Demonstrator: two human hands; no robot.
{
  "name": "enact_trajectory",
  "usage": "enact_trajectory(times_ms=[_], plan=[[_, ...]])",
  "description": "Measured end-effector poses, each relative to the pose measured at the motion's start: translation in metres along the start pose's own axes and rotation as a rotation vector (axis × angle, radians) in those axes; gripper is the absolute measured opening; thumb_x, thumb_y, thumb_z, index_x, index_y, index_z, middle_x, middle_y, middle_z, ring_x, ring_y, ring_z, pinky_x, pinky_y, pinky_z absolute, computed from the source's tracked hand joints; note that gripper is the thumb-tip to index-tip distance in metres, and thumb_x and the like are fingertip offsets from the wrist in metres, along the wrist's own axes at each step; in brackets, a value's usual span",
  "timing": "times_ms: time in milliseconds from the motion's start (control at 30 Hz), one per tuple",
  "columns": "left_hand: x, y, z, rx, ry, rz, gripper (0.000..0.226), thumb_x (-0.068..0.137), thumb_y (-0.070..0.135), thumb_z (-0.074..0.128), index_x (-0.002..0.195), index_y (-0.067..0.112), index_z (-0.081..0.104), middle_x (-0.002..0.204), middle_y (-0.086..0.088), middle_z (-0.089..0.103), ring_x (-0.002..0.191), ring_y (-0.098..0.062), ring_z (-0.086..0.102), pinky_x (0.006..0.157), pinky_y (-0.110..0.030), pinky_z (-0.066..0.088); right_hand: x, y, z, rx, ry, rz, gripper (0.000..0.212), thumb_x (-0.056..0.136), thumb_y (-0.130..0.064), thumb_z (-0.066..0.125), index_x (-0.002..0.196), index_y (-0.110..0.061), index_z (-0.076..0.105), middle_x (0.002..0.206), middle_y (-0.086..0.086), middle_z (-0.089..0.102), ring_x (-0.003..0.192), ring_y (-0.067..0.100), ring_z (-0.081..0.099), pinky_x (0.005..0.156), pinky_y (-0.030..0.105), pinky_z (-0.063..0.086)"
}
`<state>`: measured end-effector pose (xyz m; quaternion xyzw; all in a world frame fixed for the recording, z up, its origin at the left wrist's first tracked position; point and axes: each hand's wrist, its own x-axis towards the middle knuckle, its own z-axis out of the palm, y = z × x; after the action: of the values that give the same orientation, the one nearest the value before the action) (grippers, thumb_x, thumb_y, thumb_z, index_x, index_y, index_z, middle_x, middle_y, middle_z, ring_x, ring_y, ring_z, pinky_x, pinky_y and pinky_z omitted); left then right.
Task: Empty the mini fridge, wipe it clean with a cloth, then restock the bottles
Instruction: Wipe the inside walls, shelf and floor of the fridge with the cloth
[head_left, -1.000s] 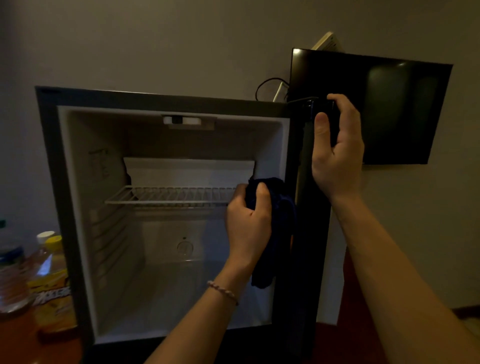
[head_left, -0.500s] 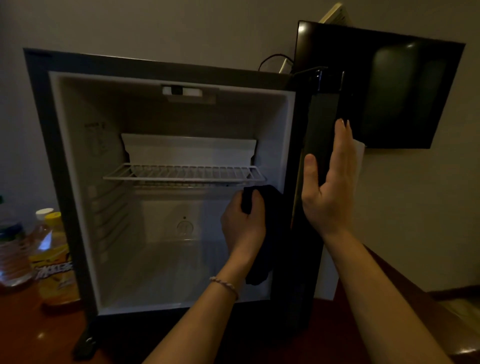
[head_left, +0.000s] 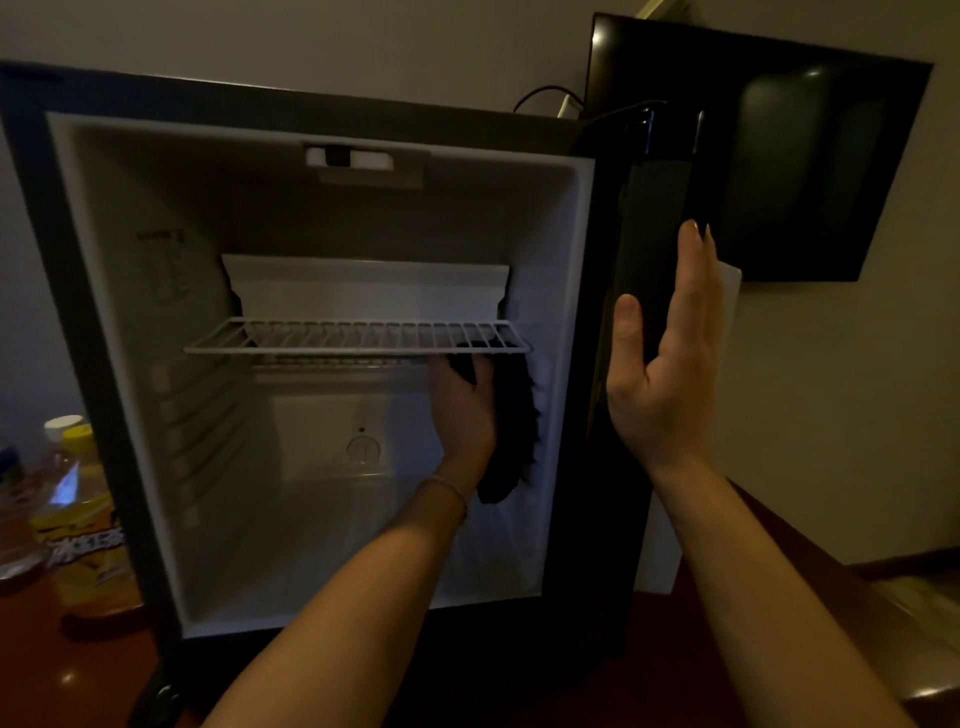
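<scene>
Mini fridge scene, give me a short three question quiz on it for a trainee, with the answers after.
1. True or false: bottles stand on the wire shelf inside the mini fridge.
2. Which hand grips the dark cloth? A left hand B right hand
3. Fill in: the right hand lies flat against the open fridge ____.

Key: 1 false, the shelf is bare and the bottles stand outside, left of the fridge. 2 A. 3 door.
</scene>
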<state>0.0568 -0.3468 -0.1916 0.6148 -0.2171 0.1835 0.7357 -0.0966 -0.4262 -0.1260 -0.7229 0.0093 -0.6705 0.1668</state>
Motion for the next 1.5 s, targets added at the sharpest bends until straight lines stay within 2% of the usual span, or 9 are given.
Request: enact_trajectory(times_ms=[67, 167, 333, 567, 833, 933, 1133, 1233, 1500], plan=[[0.012, -0.001, 0.007, -0.014, 0.036, -0.075, 0.035, 0.104, 0.022, 0.049, 0.133, 0.003, 0.046, 0.134, -0.013, 0.056, 0.121, -0.025, 0.055, 0.106, -0.027, 0.038, 0.0, 0.0, 0.0, -0.006, 0.004, 0.0, 0.06, 0.104, -0.029, 0.044, 0.154, -0.007, 0.021, 0.161, 0.014, 0.021, 0.151, 0.022, 0.019, 0.121, 0.039, 0.025], [0.02, -0.004, 0.014, -0.048, 0.055, -0.089, 0.028, 0.105, 0.02, 0.047, 0.124, -0.001, 0.051, 0.128, -0.016, 0.058, 0.119, -0.033, 0.056, 0.098, -0.022, 0.035, 0.0, 0.0, 0.0, -0.007, 0.004, -0.008, 0.059, 0.104, -0.027, 0.045, 0.154, -0.007, 0.021, 0.161, 0.015, 0.021, 0.151, 0.021, 0.019, 0.121, 0.036, 0.023], [-0.009, -0.015, 0.008, -0.098, -0.125, 0.01, 0.05, 0.092, 0.049, 0.051, 0.132, 0.019, 0.053, 0.135, -0.003, 0.054, 0.126, -0.015, 0.052, 0.109, -0.031, 0.04, 0.0, 0.0, 0.001, -0.014, 0.016, -0.011, 0.059, 0.104, -0.027, 0.045, 0.153, -0.004, 0.022, 0.16, 0.016, 0.022, 0.15, 0.024, 0.02, 0.121, 0.038, 0.024], [-0.024, -0.016, 0.0, 0.028, -0.16, 0.187, 0.059, 0.089, 0.049, 0.055, 0.14, 0.02, 0.049, 0.14, -0.006, 0.05, 0.12, 0.003, 0.045, 0.098, 0.0, 0.029, 0.0, 0.0, 0.002, -0.021, 0.02, -0.001, 0.059, 0.104, -0.026, 0.045, 0.154, -0.004, 0.021, 0.161, 0.016, 0.022, 0.151, 0.023, 0.019, 0.122, 0.036, 0.023], [-0.005, -0.017, -0.003, 0.099, -0.155, 0.079, 0.014, 0.098, 0.029, 0.061, 0.11, 0.025, 0.068, 0.1, 0.013, 0.065, 0.09, -0.003, 0.063, 0.075, -0.019, 0.044, 0.0, 0.001, 0.002, -0.029, 0.016, -0.014, 0.058, 0.104, -0.025, 0.044, 0.153, -0.003, 0.022, 0.161, 0.016, 0.022, 0.151, 0.022, 0.018, 0.121, 0.027, 0.019], [0.013, -0.024, 0.002, 0.123, -0.209, 0.002, 0.022, 0.097, 0.039, 0.057, 0.098, 0.02, 0.068, 0.092, 0.004, 0.068, 0.079, -0.006, 0.064, 0.073, -0.025, 0.047, 0.0, 0.0, 0.002, -0.018, 0.021, -0.015, 0.058, 0.104, -0.024, 0.045, 0.153, -0.003, 0.022, 0.16, 0.018, 0.023, 0.151, 0.024, 0.018, 0.122, 0.031, 0.02], [0.03, -0.042, 0.006, 0.204, -0.253, -0.065, 0.055, 0.08, 0.068, 0.047, 0.108, 0.026, 0.068, 0.106, -0.01, 0.068, 0.095, -0.024, 0.068, 0.09, -0.048, 0.056, 0.0, 0.001, 0.003, -0.022, 0.027, -0.013, 0.059, 0.104, -0.027, 0.044, 0.153, -0.003, 0.021, 0.161, 0.017, 0.022, 0.151, 0.024, 0.019, 0.122, 0.039, 0.023], [0.019, -0.035, 0.003, 0.229, -0.248, 0.001, 0.043, 0.084, 0.063, 0.047, 0.097, 0.025, 0.063, 0.098, -0.014, 0.066, 0.09, -0.029, 0.067, 0.085, -0.05, 0.056, 0.0, 0.001, 0.003, -0.007, 0.031, -0.008, 0.06, 0.104, -0.027, 0.045, 0.153, -0.001, 0.021, 0.16, 0.018, 0.023, 0.15, 0.025, 0.02, 0.122, 0.037, 0.023], [-0.035, 0.004, -0.015, 0.224, -0.245, 0.087, 0.048, 0.086, 0.057, 0.05, 0.125, 0.031, 0.061, 0.122, -0.002, 0.057, 0.107, -0.014, 0.058, 0.094, -0.029, 0.046, -0.004, -0.001, 0.002, -0.007, -0.004, 0.022, 0.072, 0.097, -0.029, 0.058, 0.153, -0.005, 0.02, 0.161, 0.016, 0.021, 0.15, 0.024, 0.019, 0.12, 0.023, 0.019]])
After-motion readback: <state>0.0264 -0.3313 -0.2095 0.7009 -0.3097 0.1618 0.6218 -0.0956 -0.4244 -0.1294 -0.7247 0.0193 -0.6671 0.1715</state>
